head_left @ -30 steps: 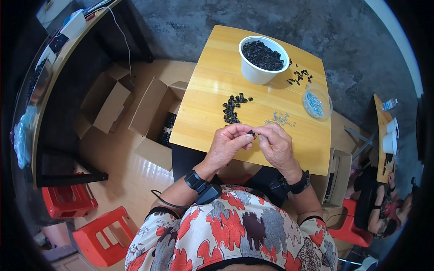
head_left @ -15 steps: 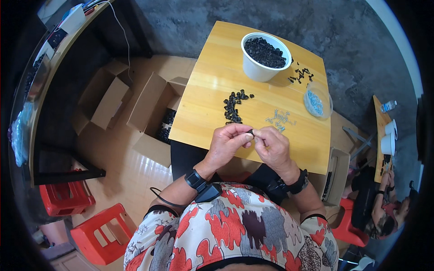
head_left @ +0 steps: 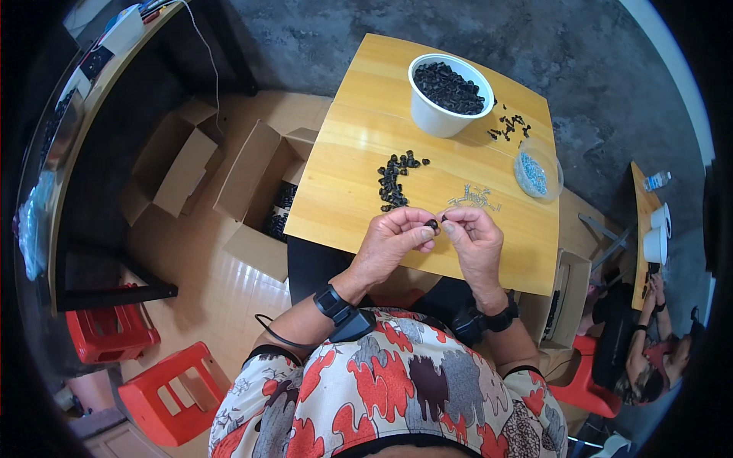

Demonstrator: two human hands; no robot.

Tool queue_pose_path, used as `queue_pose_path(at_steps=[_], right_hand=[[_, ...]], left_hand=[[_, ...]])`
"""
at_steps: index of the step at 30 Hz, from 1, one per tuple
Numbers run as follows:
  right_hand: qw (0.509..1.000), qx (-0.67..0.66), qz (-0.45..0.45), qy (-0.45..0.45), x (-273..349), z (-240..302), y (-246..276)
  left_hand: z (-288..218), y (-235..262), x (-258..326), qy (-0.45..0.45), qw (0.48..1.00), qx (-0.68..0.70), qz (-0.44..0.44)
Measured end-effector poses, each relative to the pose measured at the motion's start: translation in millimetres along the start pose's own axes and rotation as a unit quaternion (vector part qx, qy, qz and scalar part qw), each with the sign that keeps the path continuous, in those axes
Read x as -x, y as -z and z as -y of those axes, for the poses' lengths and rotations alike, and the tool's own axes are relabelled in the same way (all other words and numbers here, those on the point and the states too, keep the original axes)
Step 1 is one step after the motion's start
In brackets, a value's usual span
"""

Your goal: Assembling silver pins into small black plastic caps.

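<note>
Above the table's near edge, my left hand point(head_left: 392, 240) pinches a small round black plastic part point(head_left: 432, 224) between thumb and fingers. Close beside it, my right hand point(head_left: 475, 238) is closed in a pinch on a tiny dark piece point(head_left: 445, 218), too small to name. A narrow gap separates the two fingertips. Just beyond my left hand lies a curved pile of black plastic parts point(head_left: 393, 183). Past my right hand are several small clear and bluish pins point(head_left: 475, 197), partly hidden by the fingers.
A white tub point(head_left: 443, 120) full of black parts stands at the table's point(head_left: 343, 153) far side. Dark pieces point(head_left: 510, 127) lie beside it. Near the right edge is a clear bowl point(head_left: 551, 187) of blue pieces. Cardboard boxes point(head_left: 248, 172) flank the table; a co-worker point(head_left: 649, 359) sits at right.
My fingertips, together before, have parted slightly. The right hand has shifted a little rightward and turned more upright, and the black part's rounded end now shows in my left fingers.
</note>
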State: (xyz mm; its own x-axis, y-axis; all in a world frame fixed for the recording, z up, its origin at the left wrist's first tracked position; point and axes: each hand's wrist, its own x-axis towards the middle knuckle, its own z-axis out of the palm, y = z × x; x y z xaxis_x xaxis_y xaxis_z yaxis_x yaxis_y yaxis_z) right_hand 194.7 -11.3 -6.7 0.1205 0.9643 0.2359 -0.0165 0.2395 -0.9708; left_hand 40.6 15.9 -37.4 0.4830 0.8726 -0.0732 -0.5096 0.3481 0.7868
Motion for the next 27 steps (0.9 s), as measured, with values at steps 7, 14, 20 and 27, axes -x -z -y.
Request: queue_pose_path(at_steps=[7,14,20,27], right_hand=[[0.992,0.080,-0.019,0.097,5.6,-10.5,-7.3],[0.991,0.085,-0.007,0.099,9.2,-13.4,-2.2],[0.995,0.078,-0.012,0.059,9.2,-12.4,-0.7],[0.988,0.131,-0.015,0.086,9.2,-16.5,0.5]], left_hand=[[2.1,-3.8,1.8,0.017,1.000,0.025,0.005],[-0.4,-0.6,5.4,0.017,1.000,-0.004,0.018],[-4.2,-2.9,6.7,0.020,0.999,-0.029,0.020],[0.6,0.2,6.5,0.016,0.999,-0.049,0.016]])
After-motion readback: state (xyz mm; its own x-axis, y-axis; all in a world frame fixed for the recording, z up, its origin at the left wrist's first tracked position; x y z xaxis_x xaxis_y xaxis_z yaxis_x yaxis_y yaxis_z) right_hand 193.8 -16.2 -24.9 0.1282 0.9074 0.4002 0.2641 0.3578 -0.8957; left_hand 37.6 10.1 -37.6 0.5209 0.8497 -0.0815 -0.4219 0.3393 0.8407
